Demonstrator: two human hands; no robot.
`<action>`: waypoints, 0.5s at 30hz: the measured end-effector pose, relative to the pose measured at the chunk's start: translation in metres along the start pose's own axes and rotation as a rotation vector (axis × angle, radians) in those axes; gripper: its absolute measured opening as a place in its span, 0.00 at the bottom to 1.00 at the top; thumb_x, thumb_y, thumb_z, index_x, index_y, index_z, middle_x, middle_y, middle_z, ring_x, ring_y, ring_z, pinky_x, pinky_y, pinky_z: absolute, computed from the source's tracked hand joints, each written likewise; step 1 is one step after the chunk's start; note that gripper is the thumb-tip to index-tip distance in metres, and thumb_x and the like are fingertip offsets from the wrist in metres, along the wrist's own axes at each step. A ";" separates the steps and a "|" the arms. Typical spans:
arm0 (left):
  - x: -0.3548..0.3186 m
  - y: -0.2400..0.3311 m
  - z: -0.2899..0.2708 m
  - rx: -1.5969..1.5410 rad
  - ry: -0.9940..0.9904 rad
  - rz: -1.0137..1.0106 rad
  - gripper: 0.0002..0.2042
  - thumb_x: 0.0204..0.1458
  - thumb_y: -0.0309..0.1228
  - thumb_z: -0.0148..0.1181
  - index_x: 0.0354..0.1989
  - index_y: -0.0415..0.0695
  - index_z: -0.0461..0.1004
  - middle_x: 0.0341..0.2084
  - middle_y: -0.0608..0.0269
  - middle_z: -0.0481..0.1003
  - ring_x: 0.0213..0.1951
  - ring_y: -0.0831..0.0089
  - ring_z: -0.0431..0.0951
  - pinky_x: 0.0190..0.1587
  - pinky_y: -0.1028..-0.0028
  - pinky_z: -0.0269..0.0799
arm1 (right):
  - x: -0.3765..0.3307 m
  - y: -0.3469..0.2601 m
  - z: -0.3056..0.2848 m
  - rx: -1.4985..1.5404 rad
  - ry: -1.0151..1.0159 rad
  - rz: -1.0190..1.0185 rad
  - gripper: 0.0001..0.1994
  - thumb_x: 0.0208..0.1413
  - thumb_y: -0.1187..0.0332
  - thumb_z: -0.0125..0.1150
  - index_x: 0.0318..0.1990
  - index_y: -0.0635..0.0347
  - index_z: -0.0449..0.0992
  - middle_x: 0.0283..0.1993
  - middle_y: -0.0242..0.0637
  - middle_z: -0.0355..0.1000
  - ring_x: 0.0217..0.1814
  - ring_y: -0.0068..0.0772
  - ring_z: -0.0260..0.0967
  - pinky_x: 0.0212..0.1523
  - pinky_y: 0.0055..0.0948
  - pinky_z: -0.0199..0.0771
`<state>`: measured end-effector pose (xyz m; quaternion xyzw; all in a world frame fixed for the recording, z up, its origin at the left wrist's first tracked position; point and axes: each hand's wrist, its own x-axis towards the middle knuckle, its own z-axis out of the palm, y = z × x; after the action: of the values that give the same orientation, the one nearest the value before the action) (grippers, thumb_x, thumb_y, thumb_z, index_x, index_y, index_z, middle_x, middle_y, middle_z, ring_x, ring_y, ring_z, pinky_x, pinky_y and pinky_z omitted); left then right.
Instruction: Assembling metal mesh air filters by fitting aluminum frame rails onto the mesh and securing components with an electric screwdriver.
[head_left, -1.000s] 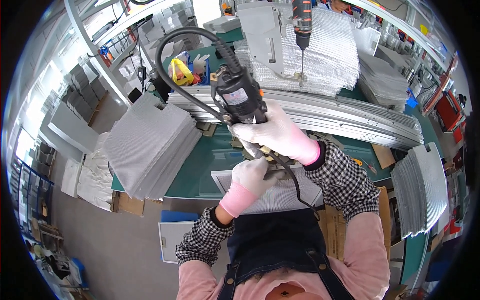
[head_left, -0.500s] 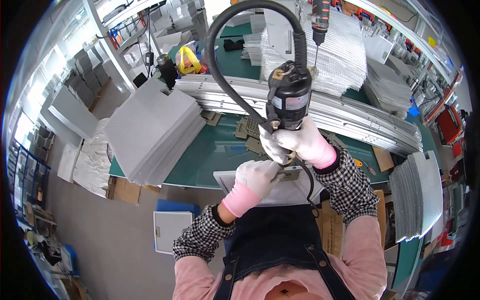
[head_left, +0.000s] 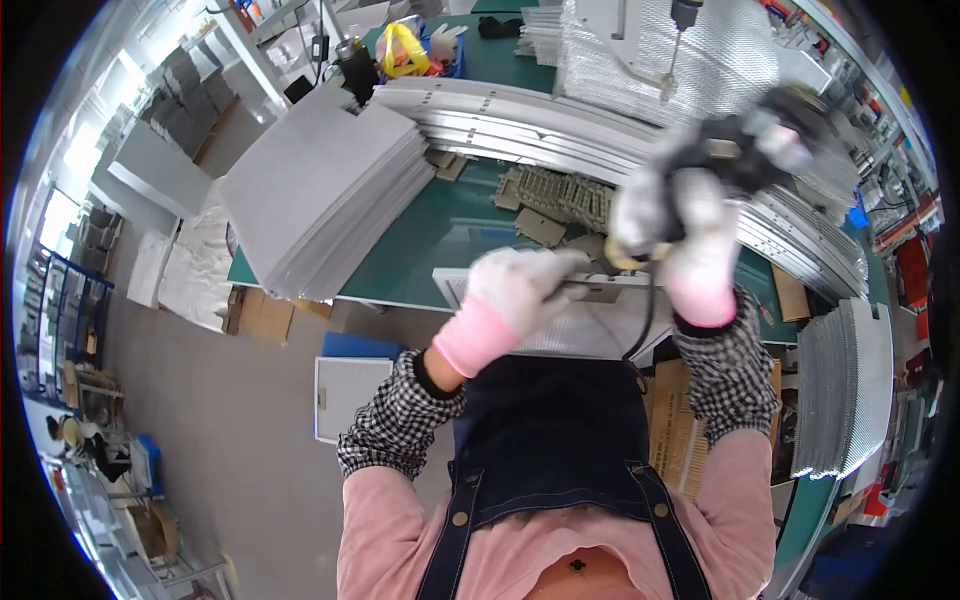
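My right hand [head_left: 690,230], in a white glove with a pink cuff, grips a black corded power tool [head_left: 735,150] raised over the right part of the workbench. Motion blurs both, and the tool lies tilted to the right. A thin dark cord hangs below the hand. In the same kind of glove, my left hand [head_left: 510,290] is closed over the near side of a white-framed mesh panel [head_left: 590,325] resting at the bench edge against my apron. Something dark shows between its thumb and fingers, too smeared to name.
Grey-beige plastic pieces [head_left: 560,200] lie in a pile on the green bench [head_left: 405,240]. Behind run long aluminium profiles [head_left: 510,115]. Stacked mesh sheets stand left [head_left: 320,190] and right [head_left: 845,385]. A power screwdriver [head_left: 684,15] hangs above. Another framed panel [head_left: 350,400] stands low at left.
My right hand has lifted the power tool off the panel and swung it to the right. My left hand stays by the panel with its fingers shifted. The view has tilted slightly.
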<state>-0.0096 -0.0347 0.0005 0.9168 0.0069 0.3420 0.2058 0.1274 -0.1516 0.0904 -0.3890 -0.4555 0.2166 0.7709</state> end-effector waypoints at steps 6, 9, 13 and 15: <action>-0.073 -0.057 -0.044 -0.901 0.287 -0.543 0.31 0.56 0.33 0.64 0.66 0.34 0.62 0.56 0.50 0.71 0.54 0.66 0.75 0.58 0.67 0.70 | -0.041 -0.076 -0.094 -0.227 0.177 -0.026 0.25 0.59 0.50 0.62 0.47 0.65 0.66 0.19 0.26 0.58 0.15 0.19 0.54 0.14 0.22 0.56; -0.152 -0.075 0.005 -0.803 -0.008 -0.807 0.22 0.59 0.33 0.61 0.57 0.30 0.71 0.48 0.56 0.78 0.51 0.72 0.76 0.56 0.70 0.71 | -0.083 -0.083 -0.215 -1.022 0.251 0.211 0.20 0.56 0.61 0.68 0.49 0.65 0.72 0.29 0.28 0.71 0.26 0.20 0.66 0.28 0.21 0.67; -0.207 -0.068 0.037 -0.661 0.044 -1.017 0.17 0.59 0.37 0.63 0.45 0.32 0.79 0.35 0.64 0.81 0.39 0.78 0.77 0.45 0.74 0.72 | -0.103 -0.044 -0.224 -1.693 0.046 0.626 0.27 0.52 0.60 0.68 0.59 0.57 0.69 0.39 0.49 0.77 0.39 0.49 0.77 0.42 0.40 0.74; -0.187 -0.061 0.045 -0.791 0.285 -0.910 0.17 0.59 0.39 0.62 0.42 0.34 0.79 0.32 0.68 0.79 0.36 0.81 0.74 0.41 0.76 0.70 | -0.138 -0.034 -0.297 -1.811 -0.093 0.476 0.29 0.51 0.61 0.69 0.61 0.55 0.68 0.45 0.50 0.76 0.46 0.56 0.75 0.47 0.45 0.73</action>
<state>-0.1168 -0.0243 -0.1708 0.6216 0.2975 0.3158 0.6522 0.3178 -0.3867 -0.0397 -0.9151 -0.3893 -0.0530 0.0910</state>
